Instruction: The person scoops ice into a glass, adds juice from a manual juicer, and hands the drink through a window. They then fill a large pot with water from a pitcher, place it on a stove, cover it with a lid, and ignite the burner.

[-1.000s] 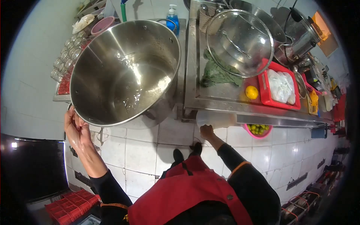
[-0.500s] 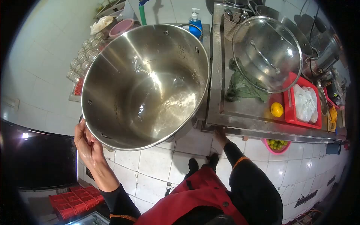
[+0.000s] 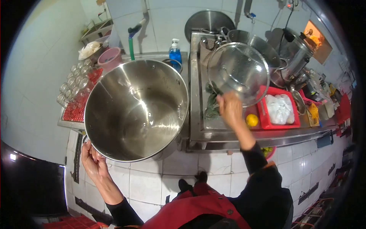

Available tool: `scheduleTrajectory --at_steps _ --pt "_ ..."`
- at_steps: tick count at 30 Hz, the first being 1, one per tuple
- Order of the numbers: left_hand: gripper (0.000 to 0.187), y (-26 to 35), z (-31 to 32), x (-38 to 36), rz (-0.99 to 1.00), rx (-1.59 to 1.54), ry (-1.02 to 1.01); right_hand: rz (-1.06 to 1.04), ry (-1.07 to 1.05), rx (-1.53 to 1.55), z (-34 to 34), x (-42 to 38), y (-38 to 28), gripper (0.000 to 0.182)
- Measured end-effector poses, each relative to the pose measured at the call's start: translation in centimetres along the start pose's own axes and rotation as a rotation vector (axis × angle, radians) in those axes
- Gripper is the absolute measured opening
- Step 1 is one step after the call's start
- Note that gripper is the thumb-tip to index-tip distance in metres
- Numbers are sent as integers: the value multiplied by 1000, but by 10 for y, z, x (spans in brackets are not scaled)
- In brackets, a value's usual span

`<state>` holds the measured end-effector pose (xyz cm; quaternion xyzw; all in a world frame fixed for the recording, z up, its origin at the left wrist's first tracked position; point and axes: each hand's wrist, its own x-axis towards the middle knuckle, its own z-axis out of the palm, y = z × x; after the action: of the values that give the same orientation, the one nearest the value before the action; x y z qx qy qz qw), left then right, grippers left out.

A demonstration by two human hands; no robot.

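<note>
A large, deep stainless steel pot [image 3: 133, 126] leans toward me with a little clear liquid in its bottom. At its lower left rim my left hand [image 3: 93, 162] is closed around the side handle, which is mostly hidden. Over the steel counter, my right hand [image 3: 231, 110] has curled fingers, slightly blurred, against a bunched green cloth [image 3: 212, 107]. A glass lid [image 3: 244, 72] with a metal rim lies just beyond that hand. Close by on the right are a yellow lemon-like fruit [image 3: 252, 120] and a red basket [image 3: 267, 124] holding a white plastic bag.
Glass jars [image 3: 74, 86] stand on a red rack at left, near a pink tub [image 3: 109, 60]. A blue soap bottle [image 3: 175, 54] is behind the pot. Metal pots [image 3: 263, 49] crowd the counter's back. The steel counter edge [image 3: 225, 136] runs along my right.
My right hand has risen from the counter's front edge to the cloth, which looks more bunched. My left hand keeps hold of the pot. The view has shifted, showing more of the back wall.
</note>
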<state>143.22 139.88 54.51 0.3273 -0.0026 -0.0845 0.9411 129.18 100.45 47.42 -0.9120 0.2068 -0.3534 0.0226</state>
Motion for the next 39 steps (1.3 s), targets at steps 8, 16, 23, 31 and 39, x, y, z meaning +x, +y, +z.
scheduleTrajectory --at_steps 8,16,23,31,39 --pt "13 -1 -3 2 72 39 38 150 -120 -127 43 71 82 23" --pt "23 1 4 -3 59 100 155 85 64 -141 -10 107 76 27" --pt "19 1 5 -3 111 9 97 194 108 317 -116 168 24 29" --pt "20 3 8 -3 125 4 87 -119 -281 411 -149 181 -148 21" --pt "27 4 7 -3 92 -98 55 -293 -415 521 -67 158 -242 33"
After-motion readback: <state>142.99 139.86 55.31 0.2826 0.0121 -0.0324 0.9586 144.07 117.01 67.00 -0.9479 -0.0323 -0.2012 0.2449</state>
